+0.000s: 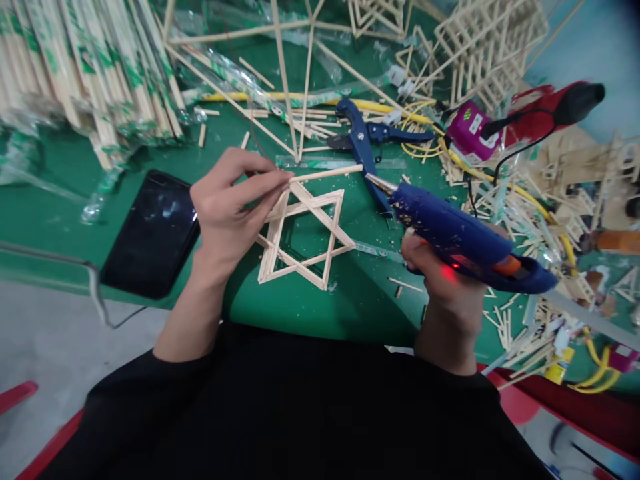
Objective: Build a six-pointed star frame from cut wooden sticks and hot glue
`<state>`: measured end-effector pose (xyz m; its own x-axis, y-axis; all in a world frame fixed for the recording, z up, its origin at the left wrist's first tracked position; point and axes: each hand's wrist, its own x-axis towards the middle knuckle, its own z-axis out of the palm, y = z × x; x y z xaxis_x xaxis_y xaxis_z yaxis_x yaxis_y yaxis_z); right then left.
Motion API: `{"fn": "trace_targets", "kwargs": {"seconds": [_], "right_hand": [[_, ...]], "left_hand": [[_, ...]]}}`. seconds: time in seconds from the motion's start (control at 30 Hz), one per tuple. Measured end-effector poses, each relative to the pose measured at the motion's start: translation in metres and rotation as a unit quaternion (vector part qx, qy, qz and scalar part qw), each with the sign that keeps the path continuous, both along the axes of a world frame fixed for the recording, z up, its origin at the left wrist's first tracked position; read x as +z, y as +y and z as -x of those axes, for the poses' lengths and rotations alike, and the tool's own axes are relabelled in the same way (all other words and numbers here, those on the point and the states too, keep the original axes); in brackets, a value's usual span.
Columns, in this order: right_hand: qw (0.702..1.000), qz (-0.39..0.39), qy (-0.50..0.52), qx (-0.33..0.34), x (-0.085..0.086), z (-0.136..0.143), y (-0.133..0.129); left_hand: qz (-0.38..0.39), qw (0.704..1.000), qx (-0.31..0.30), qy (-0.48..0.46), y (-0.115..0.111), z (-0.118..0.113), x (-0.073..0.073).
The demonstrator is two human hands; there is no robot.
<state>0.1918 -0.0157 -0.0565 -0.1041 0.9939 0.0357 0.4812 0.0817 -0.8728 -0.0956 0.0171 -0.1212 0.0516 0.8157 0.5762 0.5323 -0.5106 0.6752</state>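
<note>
My left hand (237, 203) pinches one end of a thin wooden stick (327, 175), held roughly level above the table. The stick's far end meets the metal nozzle of a blue hot glue gun (450, 227), or lies very close to it. Wrapped round the gun's handle is my right hand (445, 273); a small red light glows beside its fingers. Below the stick, a six-pointed star frame (330, 250) of layered wooden sticks lies on the green table (300, 310). My left hand covers the star's upper left part.
Dark blue cutters (363, 140) lie behind the nozzle. A black phone (153, 233) rests at the left, below wrapped stick bundles (85, 67). A purple plug adapter (473, 132), yellow cable (320, 100) and stick scraps crowd the right. Stick frames (493, 47) stand at the back.
</note>
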Motion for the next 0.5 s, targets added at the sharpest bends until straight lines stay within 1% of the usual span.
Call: {"fn": "trace_targets", "kwargs": {"seconds": [0.13, 0.17, 0.37, 0.5], "right_hand": [[1.0, -0.026, 0.011, 0.003, -0.0045, 0.0025, 0.0004], [1.0, -0.027, 0.016, 0.003, -0.0051, 0.003, 0.0005], [0.999, -0.031, 0.033, 0.005, -0.005, 0.0051, -0.0008], [0.999, -0.036, 0.027, 0.006, -0.0031, 0.0052, -0.0008]], "left_hand": [[-0.085, 0.996, 0.003, 0.027, 0.0005, -0.0003, -0.0013], [-0.095, 0.995, 0.005, 0.037, 0.0003, -0.0002, -0.0014], [-0.084, 0.994, 0.015, 0.074, -0.0016, 0.0006, 0.0006], [-0.066, 0.996, 0.017, 0.056, 0.0003, 0.0004, -0.0016]]}}
